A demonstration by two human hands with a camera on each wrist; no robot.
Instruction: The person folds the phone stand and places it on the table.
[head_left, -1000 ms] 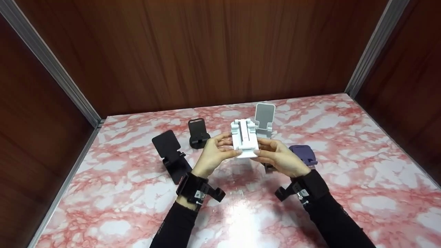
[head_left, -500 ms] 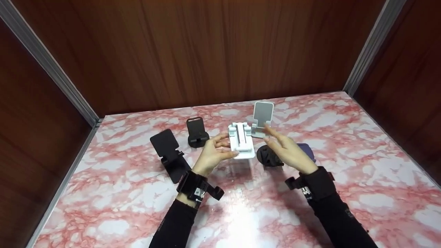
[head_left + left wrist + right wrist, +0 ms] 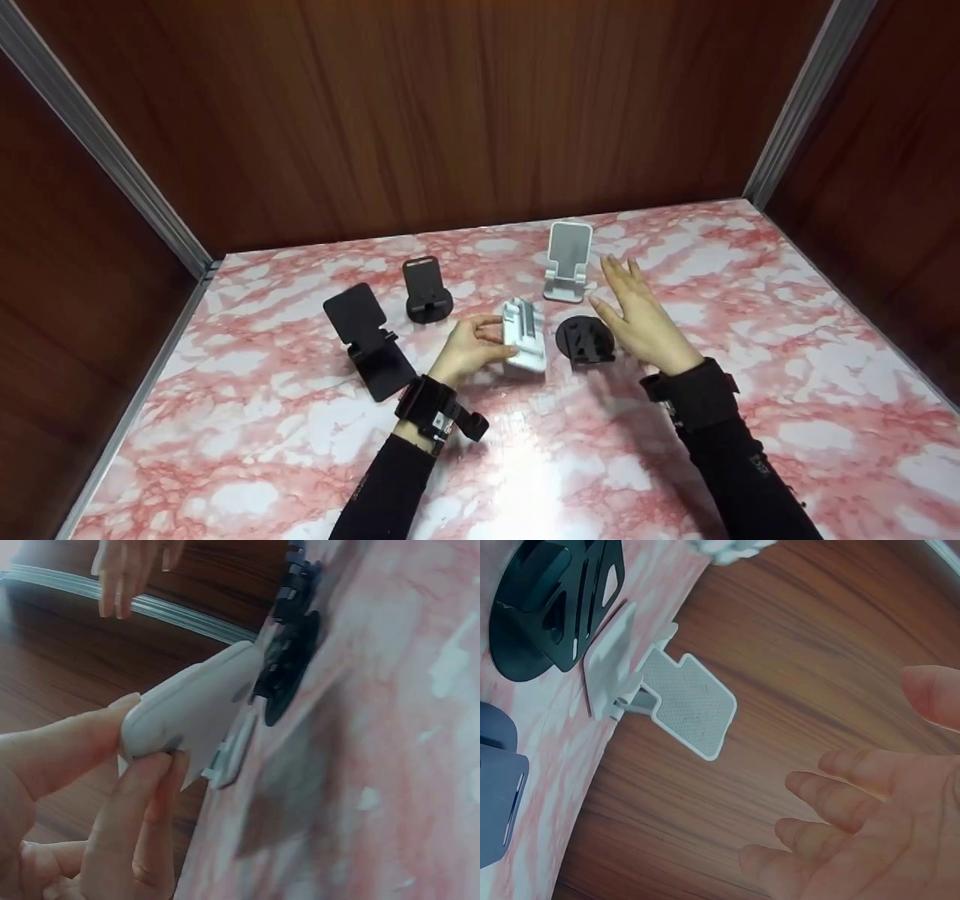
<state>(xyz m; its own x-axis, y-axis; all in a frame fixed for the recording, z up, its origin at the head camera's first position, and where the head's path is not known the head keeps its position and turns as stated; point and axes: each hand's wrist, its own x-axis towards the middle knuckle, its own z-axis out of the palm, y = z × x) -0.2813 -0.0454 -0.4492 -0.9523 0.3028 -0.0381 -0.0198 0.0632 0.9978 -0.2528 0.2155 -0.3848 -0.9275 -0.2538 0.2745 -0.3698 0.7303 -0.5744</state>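
My left hand pinches a folded white phone stand by its left edge, thumb on one face and fingers on the other. In the left wrist view the white phone stand is held above the table, its shadow falling on the marbled top. My right hand is raised with fingers straight and spread, holding nothing. Below and left of it lies a folded black phone stand with a round base. Behind stands an unfolded white and grey phone stand, also in the right wrist view.
At the left stand a large black phone stand and a smaller black one with a round base. A purple-blue phone stand shows in the right wrist view. Brown wood-grain panels enclose the red-and-white marbled table.
My right hand has let go of the folded white stand and moved right, its fingers spreading. My left hand has lowered the stand slightly and turned it on edge.
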